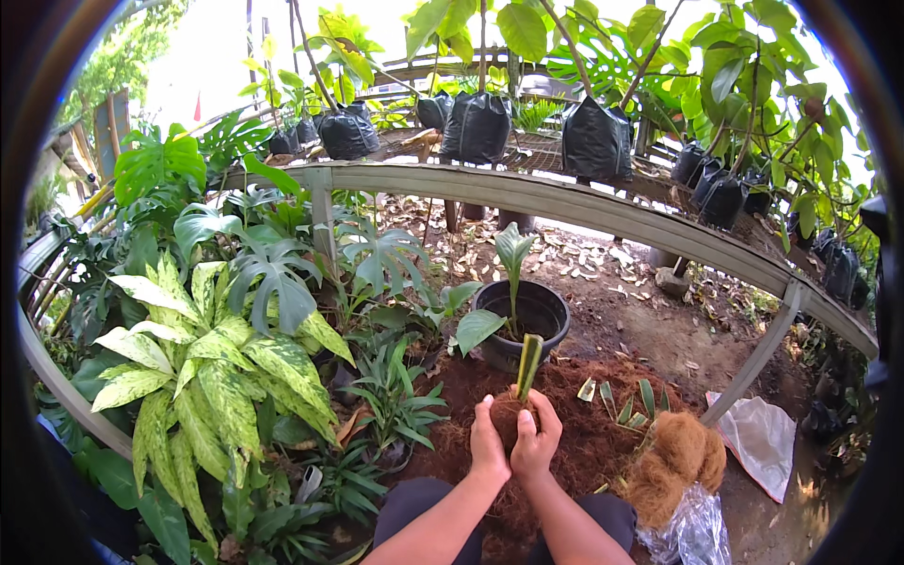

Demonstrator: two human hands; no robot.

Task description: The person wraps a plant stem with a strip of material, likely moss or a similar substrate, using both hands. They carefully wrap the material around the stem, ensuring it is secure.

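Note:
Between my left hand point(489, 441) and my right hand point(534, 434) is a rounded ball of brown coir point(507, 417), cupped from both sides. A yellow-edged snake plant leaf cutting point(528, 366) stands upright out of its top. Loose reddish-brown coir point(593, 452) is spread on the ground beneath and around my hands. Several cut leaf pieces point(627, 409) lie on it to the right. Beside them sits a heap of golden coconut fibre point(674, 459). Just beyond my hands stands a black plastic pot point(558, 318) with a young leafy plant point(514, 254) in it.
Crumpled clear plastic point(696, 526) and a whitish plastic sack point(759, 438) lie at right. A variegated dieffenbachia point(226, 360) and other plants crowd the left. A wooden rail point(551, 201) crosses ahead, with black grow bags point(477, 127) on a mesh bench behind it.

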